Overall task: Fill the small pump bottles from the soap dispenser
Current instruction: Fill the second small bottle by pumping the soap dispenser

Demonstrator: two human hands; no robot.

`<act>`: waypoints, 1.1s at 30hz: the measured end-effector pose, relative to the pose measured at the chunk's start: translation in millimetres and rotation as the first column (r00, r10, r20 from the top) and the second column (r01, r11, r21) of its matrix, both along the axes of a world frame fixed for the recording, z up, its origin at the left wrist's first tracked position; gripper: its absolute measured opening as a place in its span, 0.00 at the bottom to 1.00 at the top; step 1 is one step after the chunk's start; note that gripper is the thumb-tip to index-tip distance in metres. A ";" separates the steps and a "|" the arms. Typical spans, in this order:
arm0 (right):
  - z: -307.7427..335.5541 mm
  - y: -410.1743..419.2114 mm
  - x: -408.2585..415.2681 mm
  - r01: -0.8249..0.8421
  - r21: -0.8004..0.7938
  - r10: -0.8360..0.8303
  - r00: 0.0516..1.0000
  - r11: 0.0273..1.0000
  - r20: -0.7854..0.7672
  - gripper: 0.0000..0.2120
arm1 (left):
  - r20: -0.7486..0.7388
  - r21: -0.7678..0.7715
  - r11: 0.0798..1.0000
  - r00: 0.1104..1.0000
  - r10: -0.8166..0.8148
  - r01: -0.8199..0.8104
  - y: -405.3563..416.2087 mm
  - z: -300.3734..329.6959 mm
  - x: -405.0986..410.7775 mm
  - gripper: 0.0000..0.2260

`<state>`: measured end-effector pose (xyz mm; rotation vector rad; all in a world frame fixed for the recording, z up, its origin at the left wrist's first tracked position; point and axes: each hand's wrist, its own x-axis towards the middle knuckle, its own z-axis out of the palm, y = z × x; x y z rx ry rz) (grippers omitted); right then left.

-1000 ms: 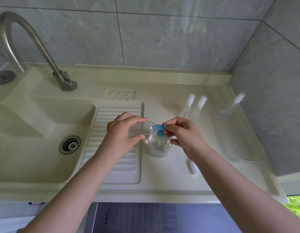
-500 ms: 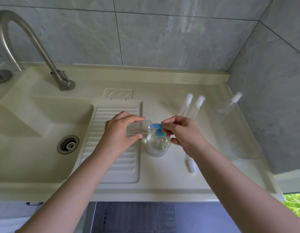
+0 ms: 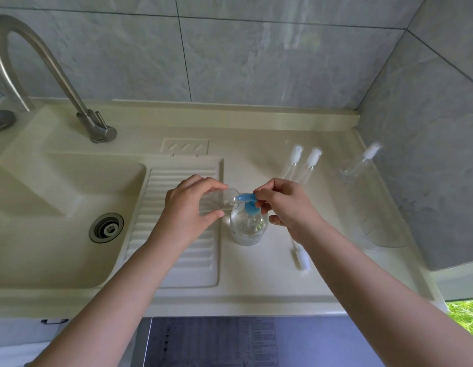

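A clear soap dispenser (image 3: 247, 229) with a blue pump head (image 3: 248, 201) stands on the cream counter beside the ribbed drainboard. My left hand (image 3: 189, 207) grips a small clear bottle (image 3: 219, 201) held sideways, its mouth at the blue nozzle. My right hand (image 3: 285, 205) pinches the back of the pump head. Two small pump bottles (image 3: 304, 165) stand behind my right hand. A loose white pump top (image 3: 301, 256) lies on the counter below my right wrist. Another pump bottle (image 3: 358, 165) stands by the right wall.
A sink basin (image 3: 57, 215) with a metal drain (image 3: 106, 228) is at the left, under a curved steel tap (image 3: 79, 107). The ribbed drainboard (image 3: 177, 247) lies under my left arm. Grey tiled walls close off the back and right.
Both hands, the small bottle and the dispenser stay almost where they were. My view has shifted slightly.
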<state>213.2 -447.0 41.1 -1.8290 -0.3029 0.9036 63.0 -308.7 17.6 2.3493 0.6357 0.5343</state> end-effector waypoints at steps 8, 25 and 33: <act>6.0 0.1 3.0 0.002 -0.016 -0.003 0.998 1.000 -0.057 0.04 | 0.003 -0.003 1.000 1.000 0.001 -0.001 -0.4 1.5 0.4 0.22; 4.0 -2.8 0.8 -0.026 -0.032 0.025 0.999 0.999 -0.032 0.04 | -0.022 -0.001 1.000 1.000 -0.003 0.003 -1.2 1.2 0.2 0.22; 6.5 -4.5 6.3 -0.038 -0.020 0.035 0.991 0.999 -0.128 0.02 | -0.021 0.005 1.000 0.999 -0.024 0.024 1.9 2.4 0.5 0.22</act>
